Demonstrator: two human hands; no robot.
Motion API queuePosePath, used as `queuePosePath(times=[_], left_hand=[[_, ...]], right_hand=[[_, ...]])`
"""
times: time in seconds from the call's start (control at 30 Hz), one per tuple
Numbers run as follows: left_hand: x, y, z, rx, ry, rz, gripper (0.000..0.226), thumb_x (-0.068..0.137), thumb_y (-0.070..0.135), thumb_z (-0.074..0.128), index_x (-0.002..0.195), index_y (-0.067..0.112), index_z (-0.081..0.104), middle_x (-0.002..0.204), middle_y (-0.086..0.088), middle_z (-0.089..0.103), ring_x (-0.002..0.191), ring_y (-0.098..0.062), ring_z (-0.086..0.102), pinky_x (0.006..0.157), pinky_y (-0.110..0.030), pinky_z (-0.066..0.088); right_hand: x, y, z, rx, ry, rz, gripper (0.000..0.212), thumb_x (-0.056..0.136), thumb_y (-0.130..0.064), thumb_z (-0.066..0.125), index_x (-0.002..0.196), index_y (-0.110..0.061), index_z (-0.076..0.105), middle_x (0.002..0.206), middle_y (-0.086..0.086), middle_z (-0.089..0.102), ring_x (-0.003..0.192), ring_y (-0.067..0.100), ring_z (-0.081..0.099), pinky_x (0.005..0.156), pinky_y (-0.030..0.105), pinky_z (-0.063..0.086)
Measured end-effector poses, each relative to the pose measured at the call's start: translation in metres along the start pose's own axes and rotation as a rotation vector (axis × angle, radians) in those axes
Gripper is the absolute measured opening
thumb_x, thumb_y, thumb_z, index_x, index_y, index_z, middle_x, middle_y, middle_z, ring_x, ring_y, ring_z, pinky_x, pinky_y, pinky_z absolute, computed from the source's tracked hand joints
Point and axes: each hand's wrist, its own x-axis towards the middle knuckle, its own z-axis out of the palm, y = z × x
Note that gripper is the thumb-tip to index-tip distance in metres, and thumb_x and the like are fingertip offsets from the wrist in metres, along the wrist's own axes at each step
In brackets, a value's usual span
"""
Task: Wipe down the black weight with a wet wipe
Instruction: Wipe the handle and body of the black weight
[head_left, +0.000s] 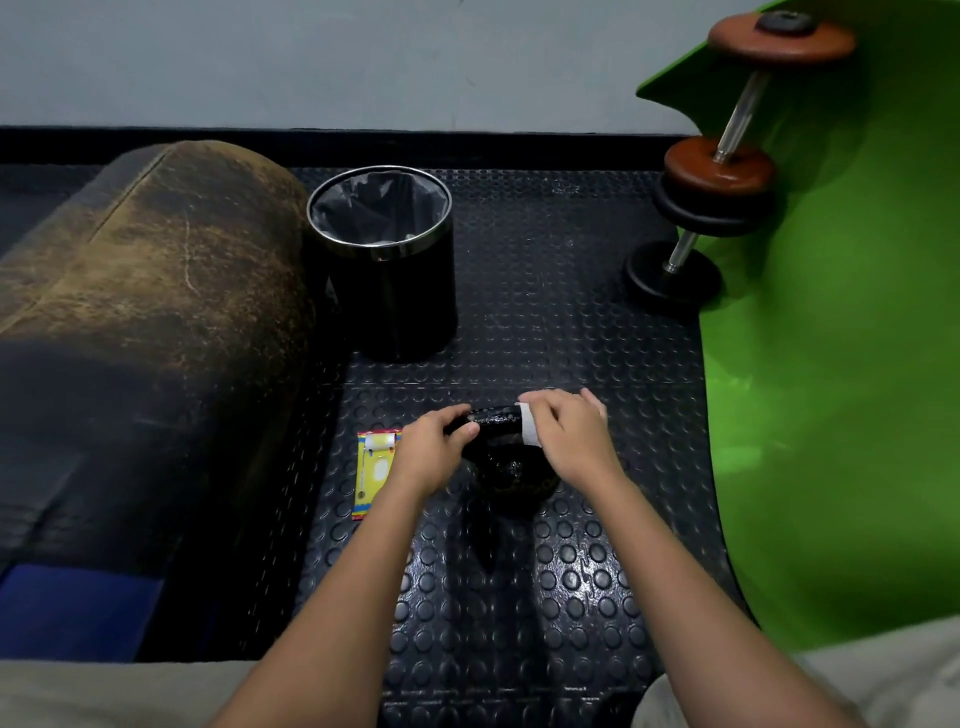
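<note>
Black weight (511, 470) wipes best with the left hand (434, 449) gripping its handle steady while the right hand (566, 434), pinching the wet wipe (530, 431), rubs along slowly.

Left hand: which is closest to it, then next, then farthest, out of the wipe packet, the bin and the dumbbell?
From the left hand, in the head view:
1. Wipe packet: on the floor just to the hand's left.
2. Bin: farther back, near the wall, a little left.
3. Dumbbell: far back on the right, lying against the green mat.
</note>
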Motion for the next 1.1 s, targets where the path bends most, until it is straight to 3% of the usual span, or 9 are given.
queuePosePath(times=[0.1, 0.17, 0.27, 0.37, 0.47, 0.57, 0.73, 0.93, 1.1], left_hand=[[0.0, 0.0, 0.0, 0.001, 0.005, 0.006, 0.042, 0.093, 0.037, 0.056, 0.134, 0.027, 0.054, 0.128, -0.002, 0.061, 0.114, -0.02, 0.057, 0.093, -0.03, 0.047], [-0.001, 0.0, 0.0, 0.001, 0.003, 0.009, 0.043, 0.093, 0.037, 0.055, 0.134, 0.027, 0.053, 0.129, -0.002, 0.06, 0.116, -0.019, 0.056, 0.092, -0.029, 0.046], [-0.001, 0.0, 0.001, -0.003, -0.001, 0.009, 0.043, 0.093, 0.037, 0.055, 0.135, 0.027, 0.052, 0.132, -0.002, 0.059, 0.119, -0.02, 0.055, 0.094, -0.03, 0.046], [-0.002, 0.0, 0.001, 0.004, -0.006, 0.016, 0.043, 0.094, 0.037, 0.054, 0.136, 0.027, 0.051, 0.134, -0.003, 0.057, 0.122, -0.021, 0.053, 0.096, -0.03, 0.044], [-0.001, 0.001, 0.001, 0.029, 0.005, 0.021, 0.044, 0.094, 0.037, 0.054, 0.137, 0.026, 0.051, 0.133, -0.003, 0.057, 0.122, -0.021, 0.053, 0.097, -0.029, 0.042], [0.0, 0.001, 0.001, 0.042, 0.01, 0.015, 0.044, 0.094, 0.037, 0.054, 0.136, 0.027, 0.051, 0.131, -0.002, 0.059, 0.12, -0.02, 0.053, 0.095, -0.025, 0.04], [0.0, -0.001, 0.001, 0.038, 0.001, 0.027, 0.044, 0.094, 0.038, 0.054, 0.136, 0.026, 0.051, 0.133, -0.002, 0.058, 0.122, -0.02, 0.053, 0.092, -0.023, 0.039], [-0.002, 0.002, 0.001, 0.026, -0.003, 0.024, 0.044, 0.095, 0.037, 0.053, 0.137, 0.027, 0.05, 0.135, -0.002, 0.056, 0.122, -0.022, 0.052, 0.095, -0.03, 0.044], [-0.002, 0.001, 0.0, 0.03, 0.001, 0.02, 0.044, 0.094, 0.037, 0.053, 0.137, 0.027, 0.05, 0.135, -0.003, 0.056, 0.123, -0.021, 0.052, 0.097, -0.029, 0.042]], right_hand=[[-0.005, 0.007, -0.004, 0.131, 0.153, 0.05, 0.038, 0.102, -0.042, 0.041, 0.093, -0.027, 0.075, 0.089, -0.015, 0.07, 0.092, 0.001, 0.06, 0.115, 0.026, 0.021], [-0.008, 0.013, -0.005, 0.167, 0.187, 0.112, 0.035, 0.101, -0.041, 0.046, 0.09, -0.024, 0.074, 0.084, -0.013, 0.066, 0.087, 0.009, 0.059, 0.095, 0.031, 0.045], [-0.007, 0.019, -0.003, 0.169, 0.146, 0.201, 0.043, 0.104, -0.039, 0.038, 0.091, -0.015, 0.07, 0.087, -0.008, 0.065, 0.088, 0.016, 0.06, 0.077, 0.036, 0.05], [-0.001, 0.013, -0.001, 0.02, 0.096, 0.168, 0.05, 0.107, -0.034, 0.027, 0.095, -0.011, 0.07, 0.094, 0.0, 0.068, 0.096, 0.021, 0.062, 0.094, 0.04, 0.046], [-0.004, -0.003, 0.009, -0.079, 0.083, 0.032, 0.045, 0.107, -0.028, 0.027, 0.107, -0.015, 0.07, 0.105, -0.003, 0.069, 0.104, 0.014, 0.058, 0.118, 0.034, 0.022], [-0.017, -0.003, 0.02, 0.009, 0.173, -0.092, 0.035, 0.105, -0.029, 0.038, 0.109, -0.023, 0.072, 0.109, -0.015, 0.068, 0.108, 0.002, 0.055, 0.12, 0.03, 0.017], [-0.025, 0.017, 0.01, 0.106, 0.3, -0.026, 0.026, 0.103, -0.026, 0.046, 0.11, -0.025, 0.071, 0.111, -0.017, 0.067, 0.108, 0.0, 0.056, 0.12, 0.031, 0.02], [-0.006, 0.024, 0.001, 0.089, 0.187, 0.249, 0.044, 0.106, -0.027, 0.03, 0.09, -0.014, 0.068, 0.093, -0.002, 0.068, 0.09, 0.014, 0.058, 0.12, 0.039, 0.021], [-0.004, -0.003, 0.012, -0.136, 0.136, 0.059, 0.043, 0.104, -0.023, 0.03, 0.096, -0.016, 0.072, 0.098, -0.004, 0.07, 0.098, 0.014, 0.062, 0.12, 0.031, 0.013]])
